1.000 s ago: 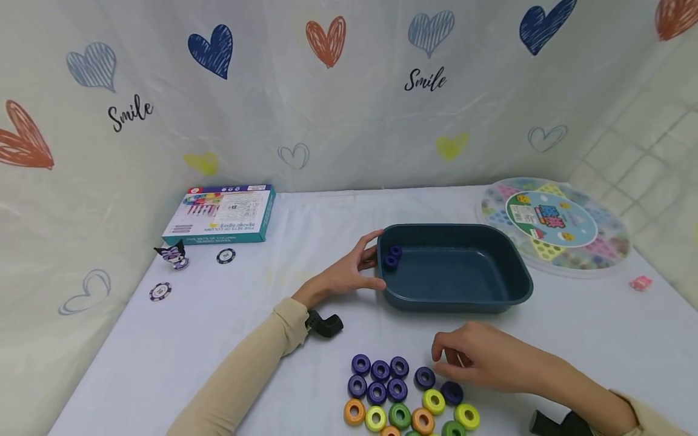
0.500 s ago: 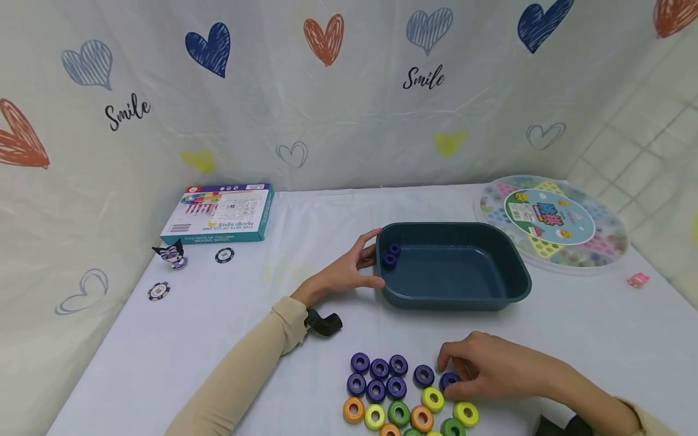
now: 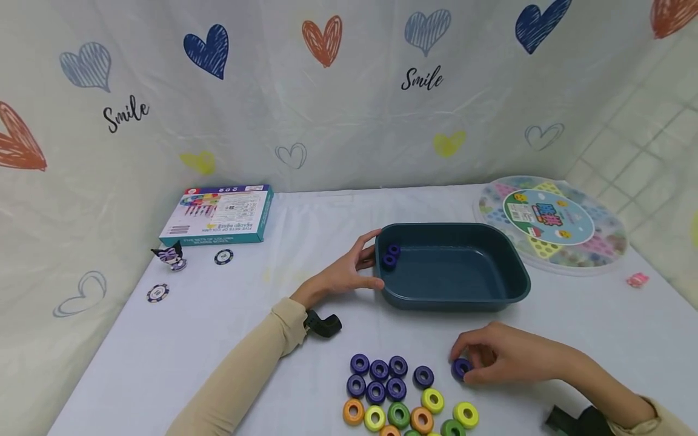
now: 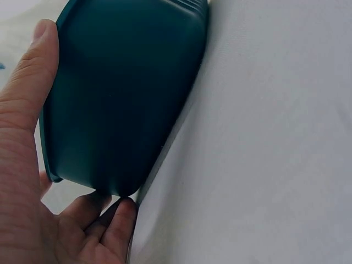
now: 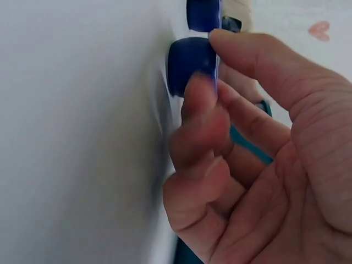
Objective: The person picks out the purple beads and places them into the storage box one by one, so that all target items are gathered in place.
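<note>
Head cam faces fwd/down over table; wrist views v. close, L also seeing tub.

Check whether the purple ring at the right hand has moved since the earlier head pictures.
Yes. Judged against the rightmost yellow ring in the head view, the purple ring has moved away from it, toward the tray and slightly right.

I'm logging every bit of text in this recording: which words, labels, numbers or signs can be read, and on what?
"Smile", twice, on the white heart-printed hanging cloth.
"FIVE SETS OF COLUMN", apparently, on the white-and-teal rectangular box; its finer print is unreadable.
Too small or blurred: the oval label on the round clear plastic pack; any markings on two round black-and-white chips.
</note>
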A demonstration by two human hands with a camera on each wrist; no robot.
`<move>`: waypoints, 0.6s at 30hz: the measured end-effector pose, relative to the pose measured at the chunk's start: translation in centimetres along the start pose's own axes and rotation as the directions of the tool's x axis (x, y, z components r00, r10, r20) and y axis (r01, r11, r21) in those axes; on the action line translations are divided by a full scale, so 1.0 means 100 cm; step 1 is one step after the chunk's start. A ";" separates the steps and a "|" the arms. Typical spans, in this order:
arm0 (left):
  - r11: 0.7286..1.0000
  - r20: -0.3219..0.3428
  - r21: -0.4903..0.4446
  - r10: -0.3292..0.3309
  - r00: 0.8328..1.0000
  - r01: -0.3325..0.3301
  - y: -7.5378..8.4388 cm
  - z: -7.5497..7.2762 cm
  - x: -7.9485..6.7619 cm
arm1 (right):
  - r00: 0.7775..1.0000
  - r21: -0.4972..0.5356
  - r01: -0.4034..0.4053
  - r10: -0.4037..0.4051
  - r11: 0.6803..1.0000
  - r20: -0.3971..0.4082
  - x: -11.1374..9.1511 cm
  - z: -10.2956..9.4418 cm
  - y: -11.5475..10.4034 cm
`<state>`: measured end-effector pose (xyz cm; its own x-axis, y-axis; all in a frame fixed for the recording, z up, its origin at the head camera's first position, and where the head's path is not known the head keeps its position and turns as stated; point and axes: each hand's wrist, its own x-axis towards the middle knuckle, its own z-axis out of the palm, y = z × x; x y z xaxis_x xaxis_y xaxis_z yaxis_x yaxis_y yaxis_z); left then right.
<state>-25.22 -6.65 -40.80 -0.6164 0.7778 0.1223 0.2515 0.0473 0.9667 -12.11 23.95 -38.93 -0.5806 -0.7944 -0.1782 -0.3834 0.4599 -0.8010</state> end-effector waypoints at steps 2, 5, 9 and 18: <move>1.000 -0.003 -0.003 0.004 1.000 -0.004 0.000 0.000 -0.001 | 1.000 0.049 -0.011 0.010 0.999 0.019 -0.002 -0.001 0.002; 1.000 -0.009 -0.006 0.009 1.000 -0.009 0.000 0.000 -0.001 | 0.999 0.092 -0.021 0.017 0.996 0.040 -0.004 -0.002 0.005; 1.000 -0.016 -0.003 0.013 1.000 -0.013 0.000 0.001 -0.001 | 0.999 0.099 -0.024 0.019 0.995 0.050 -0.005 -0.002 0.008; 1.000 -0.015 0.004 0.011 1.000 -0.011 -0.002 0.001 0.000 | 0.998 0.068 -0.041 0.037 0.997 0.058 -0.005 -0.012 -0.002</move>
<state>-25.19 -6.65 -41.00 -0.6244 0.7691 0.1363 0.2609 0.0409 0.9645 -12.64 24.70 -38.02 -0.5519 -0.7985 -0.2407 -0.3095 0.4641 -0.8300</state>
